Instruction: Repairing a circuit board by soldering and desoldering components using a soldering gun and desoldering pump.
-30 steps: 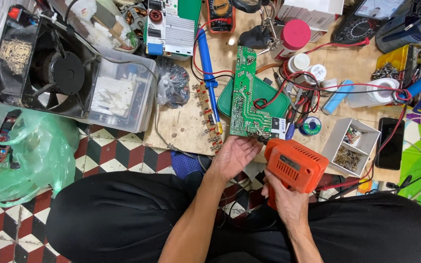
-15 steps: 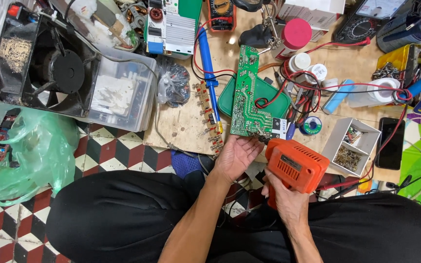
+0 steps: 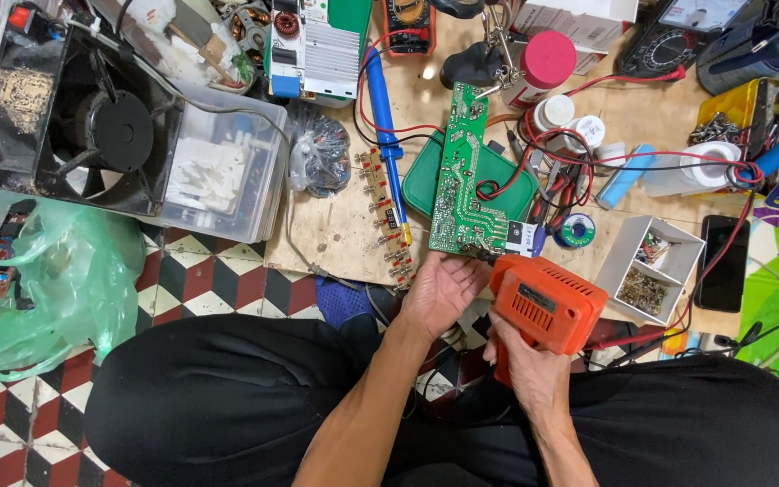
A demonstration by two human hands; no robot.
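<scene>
Nothing moved | left hand (image 3: 439, 293) grips circuit board (image 3: 463, 176) bottom | right hand (image 3: 525, 365) holds orange tool (image 3: 547, 302)

**Packages, labels and screens on the counter**

A white cardboard box (image 3: 577, 20) sits at the top edge, right of centre. A dark-screened phone (image 3: 724, 263) lies flat at the right. A crumpled green plastic bag (image 3: 56, 280) fills the left side. The orange tool (image 3: 547, 302) carries a small dark rectangular label.

Black trousers — plain, both forearms bare, no sleeves.
</scene>
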